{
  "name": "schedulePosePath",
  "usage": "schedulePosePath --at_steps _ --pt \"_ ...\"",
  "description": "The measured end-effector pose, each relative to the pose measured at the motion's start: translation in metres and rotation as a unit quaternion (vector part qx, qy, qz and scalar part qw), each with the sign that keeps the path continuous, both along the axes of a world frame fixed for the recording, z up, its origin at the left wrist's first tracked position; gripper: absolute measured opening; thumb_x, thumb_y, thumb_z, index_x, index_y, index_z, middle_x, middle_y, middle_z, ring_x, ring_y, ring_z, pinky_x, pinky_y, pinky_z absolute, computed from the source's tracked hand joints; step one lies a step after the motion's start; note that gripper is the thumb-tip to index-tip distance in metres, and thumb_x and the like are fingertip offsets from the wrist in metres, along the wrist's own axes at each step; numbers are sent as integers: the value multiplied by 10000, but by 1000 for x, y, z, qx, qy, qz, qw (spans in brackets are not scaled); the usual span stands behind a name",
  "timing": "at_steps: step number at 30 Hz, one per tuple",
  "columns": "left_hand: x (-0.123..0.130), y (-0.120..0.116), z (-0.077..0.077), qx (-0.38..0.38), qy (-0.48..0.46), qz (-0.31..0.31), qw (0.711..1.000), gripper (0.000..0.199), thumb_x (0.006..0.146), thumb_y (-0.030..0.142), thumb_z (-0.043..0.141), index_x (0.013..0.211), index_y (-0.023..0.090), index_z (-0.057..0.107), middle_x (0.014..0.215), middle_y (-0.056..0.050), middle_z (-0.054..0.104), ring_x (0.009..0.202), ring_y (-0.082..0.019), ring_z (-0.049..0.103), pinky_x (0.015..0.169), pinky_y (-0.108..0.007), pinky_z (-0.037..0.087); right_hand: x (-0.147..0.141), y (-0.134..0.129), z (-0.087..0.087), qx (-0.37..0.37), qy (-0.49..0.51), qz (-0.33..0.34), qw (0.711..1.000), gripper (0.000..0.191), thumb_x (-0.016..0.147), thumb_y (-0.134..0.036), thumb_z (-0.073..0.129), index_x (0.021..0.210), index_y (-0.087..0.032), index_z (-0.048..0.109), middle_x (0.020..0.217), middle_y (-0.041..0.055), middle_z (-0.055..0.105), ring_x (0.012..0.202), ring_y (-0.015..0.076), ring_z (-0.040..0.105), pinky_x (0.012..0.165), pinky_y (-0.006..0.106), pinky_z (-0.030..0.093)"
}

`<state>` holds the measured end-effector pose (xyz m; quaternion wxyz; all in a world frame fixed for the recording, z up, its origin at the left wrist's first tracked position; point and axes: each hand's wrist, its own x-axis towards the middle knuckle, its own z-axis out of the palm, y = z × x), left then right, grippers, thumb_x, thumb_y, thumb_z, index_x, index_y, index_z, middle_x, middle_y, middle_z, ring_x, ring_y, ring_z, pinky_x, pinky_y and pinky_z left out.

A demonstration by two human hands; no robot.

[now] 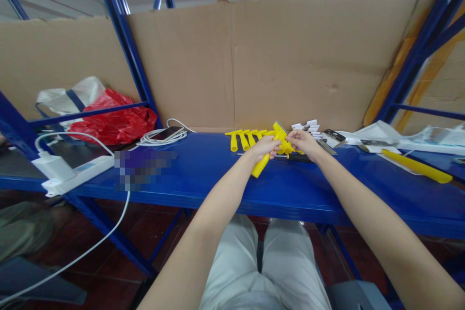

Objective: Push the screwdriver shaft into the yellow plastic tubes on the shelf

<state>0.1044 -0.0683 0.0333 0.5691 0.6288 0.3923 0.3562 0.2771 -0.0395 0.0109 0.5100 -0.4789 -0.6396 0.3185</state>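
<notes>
My left hand (267, 147) is wrapped round a yellow scraper (258, 168), held at a slant above the blue shelf. Its handle points down toward me, and a grey blade edge shows at the top of its wide head. My right hand (303, 141) is closed in a pinch at the right side of that head; whatever is between the fingertips is too small to make out. Behind and left of my left hand, several similar yellow tools (234, 142) lie in a row, handles toward me. A thin dark rod (303, 158) lies partly hidden beneath my hands.
White pieces (308, 126) and a black-and-white packet (334, 136) lie behind my right hand. Farther right is a long yellow piece (417, 165). On the left are a power strip (85, 170), coiled cable (152, 139), phone (169, 133) and red bag (116, 116). Cardboard (290, 58) backs the shelf.
</notes>
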Motion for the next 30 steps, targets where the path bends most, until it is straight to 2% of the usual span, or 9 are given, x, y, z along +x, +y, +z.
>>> schedulePosePath --at_steps 5,9,12,17,22,25,28,30 --pt "0 -2 2 -12 1 -2 1000 262 924 14 402 754 210 438 481 106 384 344 -35 294 401 -183 220 3 7 -2 12 15 -60 998 466 572 -455 860 812 -223 534 808 10 615 730 151 570 618 278 468" --pt "0 -3 3 -22 -10 -5 1000 261 936 35 415 743 211 428 485 100 387 349 -34 289 404 -186 218 5 10 -5 1 24 -48 999 486 581 -463 837 909 -230 564 1038 52 648 934 201 606 731 327 504" --pt "-1 -3 3 -39 -23 -5 999 255 949 44 408 756 209 428 486 97 394 349 -33 287 403 -183 218 6 12 -9 -11 28 -43 999 513 590 -500 832 942 -233 571 1099 64 646 992 220 608 763 352 515" --pt "-3 -3 5 -76 -48 -5 996 241 966 61 401 777 208 426 481 103 375 345 -32 282 395 -168 203 7 20 -16 2 -1 -53 999 546 605 -583 830 941 -230 582 1047 62 666 960 214 619 811 372 530" --pt "-4 0 3 -90 -75 -1 993 242 969 70 408 770 210 414 492 101 383 345 -27 291 390 -153 202 5 22 -18 21 -34 -59 997 498 677 -603 800 922 -222 594 969 64 690 881 197 628 826 370 544" --pt "-4 3 1 -92 -93 1 991 235 946 67 435 761 210 417 502 94 389 353 -33 298 390 -150 207 7 18 -11 32 -57 -77 995 443 716 -585 779 890 -211 616 933 79 700 860 205 635 813 365 544" --pt "-5 5 0 -93 -105 20 990 234 920 56 461 752 211 416 511 90 391 358 -37 298 393 -152 214 19 11 1 77 -101 -104 986 425 730 -608 750 795 -199 652 866 83 707 850 220 635 799 356 531" --pt "-7 6 -1 -93 -110 39 989 243 916 45 461 746 211 410 512 89 393 359 -37 300 398 -154 221 32 6 10 80 -158 -91 980 468 721 -656 729 738 -190 682 787 68 700 808 226 630 756 345 518"
